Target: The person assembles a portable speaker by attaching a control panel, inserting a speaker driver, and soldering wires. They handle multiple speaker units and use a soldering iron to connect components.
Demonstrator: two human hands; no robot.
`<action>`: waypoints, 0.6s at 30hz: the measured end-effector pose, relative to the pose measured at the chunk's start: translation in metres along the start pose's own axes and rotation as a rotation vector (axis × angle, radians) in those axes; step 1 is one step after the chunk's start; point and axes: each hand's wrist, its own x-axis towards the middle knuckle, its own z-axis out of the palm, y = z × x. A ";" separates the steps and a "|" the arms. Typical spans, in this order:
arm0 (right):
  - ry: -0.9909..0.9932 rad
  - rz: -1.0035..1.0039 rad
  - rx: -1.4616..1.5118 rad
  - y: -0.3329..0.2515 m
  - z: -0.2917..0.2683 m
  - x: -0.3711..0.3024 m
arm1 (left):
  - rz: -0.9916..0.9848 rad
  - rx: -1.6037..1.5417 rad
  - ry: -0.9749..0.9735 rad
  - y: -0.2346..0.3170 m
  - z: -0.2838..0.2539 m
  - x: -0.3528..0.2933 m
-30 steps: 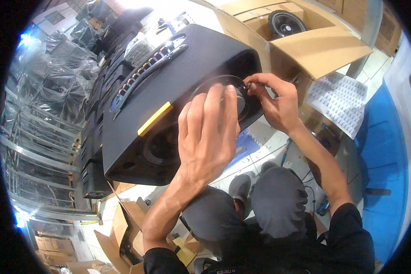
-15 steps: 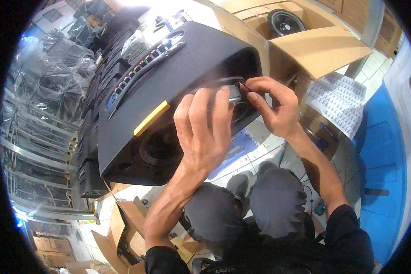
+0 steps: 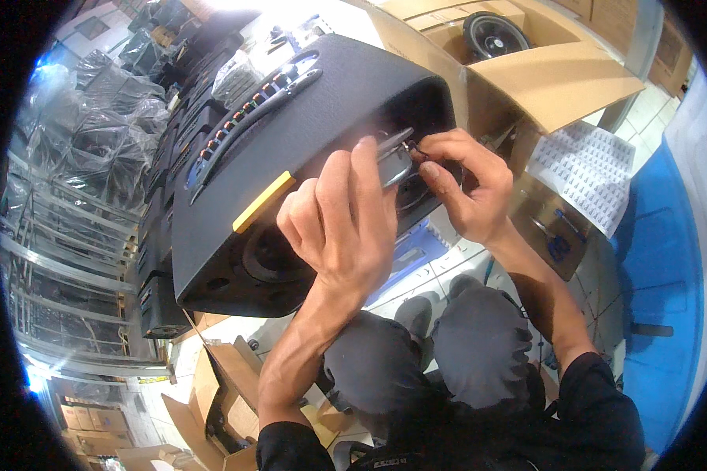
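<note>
A black speaker cabinet (image 3: 353, 98) lies in front of me, with a yellow strip (image 3: 264, 202) on its edge and a round woofer opening (image 3: 267, 257) in its lower face. My left hand (image 3: 344, 220) is closed around a small round speaker driver (image 3: 396, 168) with a silvery body and dark rim, held tilted at the cabinet's right end. Beside the driver's edge, my right hand (image 3: 475, 184) pinches a dark wire (image 3: 419, 151) between thumb and forefinger. The wire's end meets the driver near its terminal; whether it is attached I cannot tell.
An open cardboard box (image 3: 558, 82) at the upper right holds a large black speaker (image 3: 495, 36). Below it lie a printed white sheet (image 3: 581, 177) and blue-handled scissors (image 3: 558, 247). More black cabinets (image 3: 155, 290) line the left. An opened carton (image 3: 232, 373) sits at lower left.
The driver has tipped up, so its rim and silvery side show more. My left hand has shifted slightly left and turned; my right hand keeps its pinch at the driver's edge.
</note>
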 end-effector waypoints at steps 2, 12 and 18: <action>0.054 0.086 0.074 -0.001 0.004 0.000 | -0.002 -0.008 -0.015 0.001 -0.001 0.000; 0.161 -0.003 -0.051 -0.006 0.014 0.001 | -0.036 -0.290 -0.043 -0.002 0.009 -0.003; 0.206 -0.169 -0.126 -0.006 0.018 0.002 | -0.105 -0.304 -0.095 0.002 0.009 -0.003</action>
